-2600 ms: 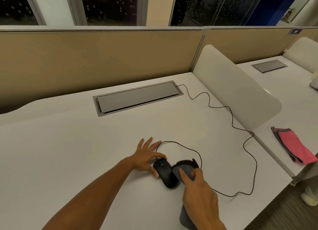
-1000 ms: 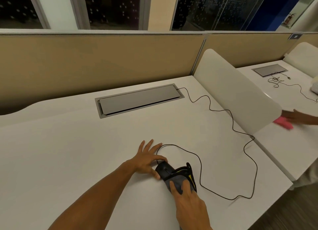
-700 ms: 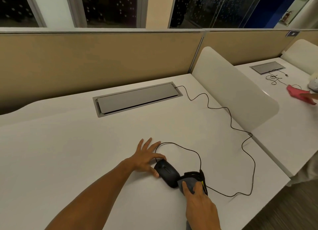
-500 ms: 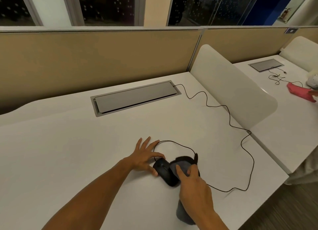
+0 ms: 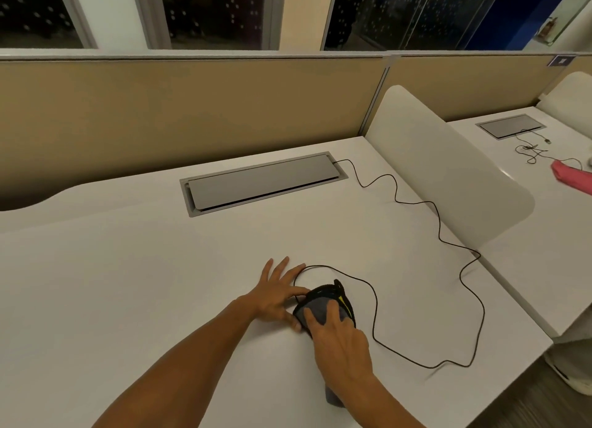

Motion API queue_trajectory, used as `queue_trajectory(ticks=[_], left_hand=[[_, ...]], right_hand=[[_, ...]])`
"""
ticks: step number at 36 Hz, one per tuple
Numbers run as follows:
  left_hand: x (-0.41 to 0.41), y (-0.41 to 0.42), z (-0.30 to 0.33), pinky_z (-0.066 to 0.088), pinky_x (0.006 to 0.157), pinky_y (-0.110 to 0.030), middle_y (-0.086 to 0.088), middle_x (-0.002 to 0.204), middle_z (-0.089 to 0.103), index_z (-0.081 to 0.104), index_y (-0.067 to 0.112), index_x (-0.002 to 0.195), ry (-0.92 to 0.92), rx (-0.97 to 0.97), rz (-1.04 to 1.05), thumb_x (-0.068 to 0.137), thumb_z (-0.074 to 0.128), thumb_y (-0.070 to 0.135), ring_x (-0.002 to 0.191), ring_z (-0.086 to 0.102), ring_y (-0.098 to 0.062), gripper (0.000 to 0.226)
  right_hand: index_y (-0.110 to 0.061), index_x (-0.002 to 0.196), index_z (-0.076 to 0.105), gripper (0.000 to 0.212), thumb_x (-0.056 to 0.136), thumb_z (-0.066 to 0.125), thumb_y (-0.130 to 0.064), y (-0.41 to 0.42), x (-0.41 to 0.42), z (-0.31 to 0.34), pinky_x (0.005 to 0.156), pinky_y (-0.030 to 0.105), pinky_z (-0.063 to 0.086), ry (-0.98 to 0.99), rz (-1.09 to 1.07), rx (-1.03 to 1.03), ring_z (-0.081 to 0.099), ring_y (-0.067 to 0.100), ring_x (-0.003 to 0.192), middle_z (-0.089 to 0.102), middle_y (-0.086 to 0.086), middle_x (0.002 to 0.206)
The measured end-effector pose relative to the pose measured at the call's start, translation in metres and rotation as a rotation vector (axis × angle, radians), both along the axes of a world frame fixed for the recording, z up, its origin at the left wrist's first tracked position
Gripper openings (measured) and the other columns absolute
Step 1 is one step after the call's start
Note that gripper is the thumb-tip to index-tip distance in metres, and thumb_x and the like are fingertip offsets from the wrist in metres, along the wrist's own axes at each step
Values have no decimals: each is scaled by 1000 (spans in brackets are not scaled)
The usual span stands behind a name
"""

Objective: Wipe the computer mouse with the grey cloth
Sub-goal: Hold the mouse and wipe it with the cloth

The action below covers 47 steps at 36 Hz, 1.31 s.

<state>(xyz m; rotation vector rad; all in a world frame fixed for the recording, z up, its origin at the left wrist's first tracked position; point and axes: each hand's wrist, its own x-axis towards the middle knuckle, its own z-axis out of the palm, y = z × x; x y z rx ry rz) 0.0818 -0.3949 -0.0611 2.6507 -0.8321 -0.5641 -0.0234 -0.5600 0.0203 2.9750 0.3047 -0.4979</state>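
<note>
The grey cloth (image 5: 320,309), edged in black with a yellow tag, lies draped over the black computer mouse, which is almost fully hidden beneath it. My right hand (image 5: 341,344) presses the cloth down onto the mouse with spread fingers; a tail of cloth hangs below my wrist. My left hand (image 5: 277,294) rests on the white desk (image 5: 144,283) against the mouse's left side, thumb and index finger steadying it. The mouse's black cable (image 5: 461,299) loops to the right and runs back to the cable hatch.
A grey cable hatch (image 5: 262,182) is set into the desk at the back, before a tan partition. A white curved divider (image 5: 448,171) separates the neighbouring desk at right, where a pink cloth (image 5: 573,179) and a loose cable lie. The desk's right edge drops to the floor.
My right hand has slid the cloth leftward and forward, so it now covers the whole mouse, which showed half a second ago. My left hand has stayed put.
</note>
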Motion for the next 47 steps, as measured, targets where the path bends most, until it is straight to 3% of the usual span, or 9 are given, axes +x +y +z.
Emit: queue_trajectory(ticks=[9, 13, 19, 27, 33, 38, 42, 44, 47], left_hand=[[1, 0, 0, -24, 111, -59, -4, 165, -10, 38, 52, 140, -20, -6, -19, 73, 64, 73, 146, -26, -35, 75], [0, 2, -1, -26, 110, -58, -4, 165, -12, 36, 51, 142, -11, -19, -28, 74, 61, 75, 146, -28, -34, 76], [-9, 8, -13, -25, 113, -51, 7, 163, -17, 6, 48, 152, -88, -217, 22, 72, 53, 84, 146, -29, -17, 100], [-17, 5, -8, -24, 115, -52, 10, 156, 36, 29, 36, 150, -16, -353, 4, 74, 63, 73, 148, -12, 1, 91], [-12, 1, -7, -28, 113, -48, 12, 149, 45, 38, 36, 146, 17, -384, 2, 73, 69, 65, 145, -10, 5, 85], [-14, 1, -12, -13, 120, -48, 11, 144, 51, 46, 30, 142, -70, -445, -15, 75, 66, 70, 149, -2, -3, 81], [-17, 1, -17, -4, 122, -31, 14, 155, 26, 42, 31, 144, -155, -450, -4, 75, 60, 76, 148, -4, 1, 84], [-19, 2, -18, 7, 120, -26, 15, 157, 18, 38, 35, 146, -129, -428, 25, 73, 63, 75, 145, 5, 2, 87], [-19, 4, -17, 21, 112, -19, 29, 148, 28, 31, 44, 147, -20, -438, 49, 73, 68, 68, 133, 21, 8, 85]], right_hand=[[-37, 150, -3, 88, 91, 58, -17, -19, -31, -17, 84, 31, 52, 56, -175, 56, 55, 23, 105, 16, 17, 150], [-36, 150, -7, 87, 91, 54, -16, -23, -37, -19, 83, 30, 52, 56, -191, 63, 57, 21, 102, 16, 17, 150], [-38, 150, -7, 92, 88, 57, -16, -26, -39, -19, 84, 32, 51, 76, -201, 81, 57, 23, 103, 14, 15, 151], [-41, 148, -5, 89, 85, 52, -16, -31, -40, -24, 69, 30, 49, 40, -218, 139, 45, 15, 76, 27, 8, 135], [-45, 147, -3, 84, 89, 50, -18, -40, -35, -23, 71, 24, 46, 73, -208, 199, 44, 12, 74, 31, 3, 125], [-49, 146, 0, 74, 91, 41, -22, -43, -37, -21, 65, 23, 39, 36, -235, 265, 44, 13, 71, 31, 0, 123], [-50, 146, -3, 73, 93, 41, -24, -42, -36, -22, 68, 22, 41, 38, -242, 282, 43, 11, 71, 30, 0, 127], [-51, 144, -5, 74, 93, 42, -25, -42, -36, -23, 72, 23, 44, 46, -243, 292, 44, 11, 72, 29, 1, 130], [-53, 143, -7, 74, 93, 41, -27, -44, -35, -22, 76, 24, 48, 60, -227, 306, 45, 11, 72, 28, 2, 134]])
